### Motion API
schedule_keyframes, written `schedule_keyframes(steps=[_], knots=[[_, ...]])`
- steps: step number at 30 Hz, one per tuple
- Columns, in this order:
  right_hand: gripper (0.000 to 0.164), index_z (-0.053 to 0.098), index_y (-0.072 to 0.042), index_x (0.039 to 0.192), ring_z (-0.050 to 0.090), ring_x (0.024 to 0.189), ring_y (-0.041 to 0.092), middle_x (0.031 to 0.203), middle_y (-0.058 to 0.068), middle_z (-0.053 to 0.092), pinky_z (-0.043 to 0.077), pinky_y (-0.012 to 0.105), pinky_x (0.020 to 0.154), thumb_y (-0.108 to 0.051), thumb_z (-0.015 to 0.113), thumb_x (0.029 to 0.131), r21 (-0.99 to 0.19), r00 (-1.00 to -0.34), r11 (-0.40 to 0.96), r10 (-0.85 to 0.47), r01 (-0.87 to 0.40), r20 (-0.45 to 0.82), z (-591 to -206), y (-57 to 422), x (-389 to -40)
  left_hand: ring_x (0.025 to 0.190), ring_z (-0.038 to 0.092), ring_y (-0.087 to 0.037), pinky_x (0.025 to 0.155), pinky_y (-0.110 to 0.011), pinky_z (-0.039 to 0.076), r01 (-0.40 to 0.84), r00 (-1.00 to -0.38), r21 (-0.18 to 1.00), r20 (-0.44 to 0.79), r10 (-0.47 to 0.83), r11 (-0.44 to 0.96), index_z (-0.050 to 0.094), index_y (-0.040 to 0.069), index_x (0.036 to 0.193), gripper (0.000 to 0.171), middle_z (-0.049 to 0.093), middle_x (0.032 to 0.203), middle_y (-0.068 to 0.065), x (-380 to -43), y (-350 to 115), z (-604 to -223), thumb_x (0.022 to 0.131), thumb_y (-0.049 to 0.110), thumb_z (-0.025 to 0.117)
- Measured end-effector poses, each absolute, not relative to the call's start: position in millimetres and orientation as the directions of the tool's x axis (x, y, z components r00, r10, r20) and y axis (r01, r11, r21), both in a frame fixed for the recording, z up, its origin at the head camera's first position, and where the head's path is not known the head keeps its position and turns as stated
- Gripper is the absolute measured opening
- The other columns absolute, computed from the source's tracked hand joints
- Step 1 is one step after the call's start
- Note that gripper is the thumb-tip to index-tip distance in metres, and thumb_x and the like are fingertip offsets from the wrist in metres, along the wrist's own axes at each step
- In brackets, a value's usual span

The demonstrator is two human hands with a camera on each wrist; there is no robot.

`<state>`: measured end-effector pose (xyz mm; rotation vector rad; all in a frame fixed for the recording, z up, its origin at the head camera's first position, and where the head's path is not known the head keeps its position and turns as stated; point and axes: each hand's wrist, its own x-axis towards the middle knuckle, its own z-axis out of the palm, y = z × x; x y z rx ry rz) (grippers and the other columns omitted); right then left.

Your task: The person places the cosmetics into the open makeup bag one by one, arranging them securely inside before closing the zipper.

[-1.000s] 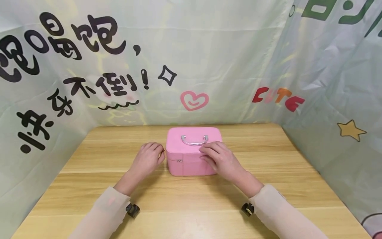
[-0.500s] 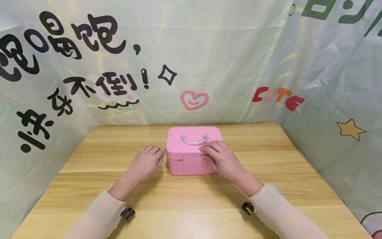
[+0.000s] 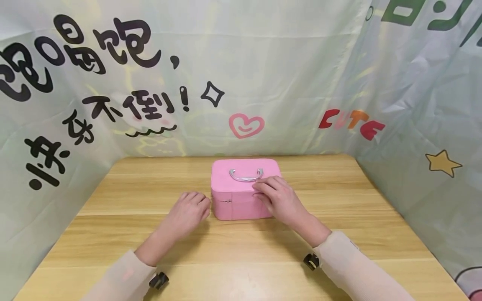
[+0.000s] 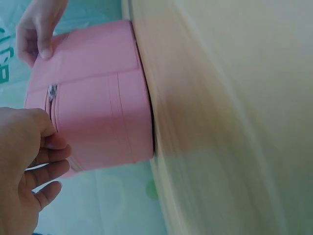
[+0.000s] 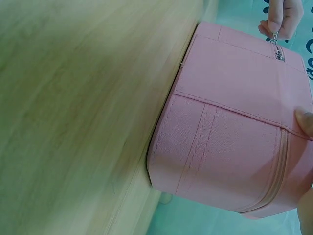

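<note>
A pink vanity case (image 3: 242, 207) with a silver handle (image 3: 246, 179) on its lid stands on the wooden table, lid down. My left hand (image 3: 190, 211) is at the case's left front corner, beside the zip. In the right wrist view its thumb and finger pinch a small metal zip pull (image 5: 275, 36). A metal zip slider (image 4: 52, 92) sits on the front of the case, close to that corner. My right hand (image 3: 276, 196) holds the front right part of the case, fingers on the lid and thumb (image 4: 45, 52) against the front.
The wooden table (image 3: 241, 263) extends all around the case. Printed cloth (image 3: 293, 75) with lettering, a heart and a star hangs behind it and along both sides. A dark wrist camera (image 3: 159, 280) is strapped at each sleeve.
My left hand has drawn along the case's left side toward me, from beside the lid to the front corner. My right hand stays in place on the case.
</note>
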<state>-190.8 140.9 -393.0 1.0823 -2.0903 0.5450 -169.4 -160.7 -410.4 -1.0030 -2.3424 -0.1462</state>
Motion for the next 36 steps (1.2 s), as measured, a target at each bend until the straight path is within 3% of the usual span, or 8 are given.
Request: schedule_keyframes(steps=[3,9,17,24,36], knots=[[0.025,0.07,-0.007,0.104,0.062,0.094,0.023,0.1,0.005,0.066,0.053,0.037,0.086,-0.009,0.078,0.081,-0.046,-0.401,0.563,-0.528,-0.826,0.748,-393.8,140.5,-190.6,0.089,0.06,-0.027,0.075,-0.039,0.05,0.682,-0.577,-0.112,0.525,0.626,0.722,0.063,0.008,0.089,0.003,0.063,0.089,-0.005,-162.8,-155.4,-410.7,0.088,0.011,0.061],[0.024,0.071,-0.007,0.104,0.061,0.093,0.023,0.099,0.005,0.066,0.054,0.037,0.084,-0.009,0.078,0.081,-0.047,-0.4,0.563,-0.524,-0.825,0.752,-393.4,140.1,-189.6,0.088,0.058,-0.026,0.075,-0.037,0.052,0.655,-0.593,-0.139,0.513,0.62,0.742,0.064,0.006,0.095,0.015,0.064,0.092,-0.007,-152.6,-138.1,-412.7,0.085,0.015,0.072],[0.022,0.071,-0.007,0.102,0.061,0.091,0.022,0.097,0.005,0.065,0.054,0.036,0.082,-0.009,0.078,0.081,-0.05,-0.405,0.571,-0.516,-0.82,0.755,-395.3,138.2,-189.3,0.082,0.057,-0.026,0.066,-0.032,0.046,0.589,-0.577,-0.197,0.577,0.579,0.784,0.066,0.004,0.093,0.018,0.063,0.087,-0.007,-144.4,-116.9,-418.0,0.082,0.015,0.074],[0.02,0.07,-0.007,0.102,0.06,0.092,0.023,0.099,0.005,0.065,0.053,0.037,0.083,-0.01,0.076,0.083,-0.038,-0.409,0.584,-0.519,-0.811,0.751,-394.2,135.5,-188.8,0.074,0.053,-0.024,0.058,-0.03,0.043,0.548,-0.604,-0.135,0.619,0.503,0.825,0.065,0.002,0.09,0.015,0.06,0.081,-0.008,-137.8,-102.0,-418.8,0.083,0.011,0.075],[0.021,0.07,-0.006,0.101,0.059,0.093,0.025,0.099,0.006,0.065,0.052,0.039,0.084,-0.009,0.078,0.081,-0.023,-0.417,0.597,-0.532,-0.802,0.737,-391.0,137.1,-188.3,0.082,0.056,-0.025,0.058,-0.029,0.043,0.529,-0.641,-0.128,0.587,0.494,0.839,0.066,0.001,0.095,0.015,0.062,0.087,-0.009,-135.7,-93.2,-416.9,0.086,0.011,0.072]])
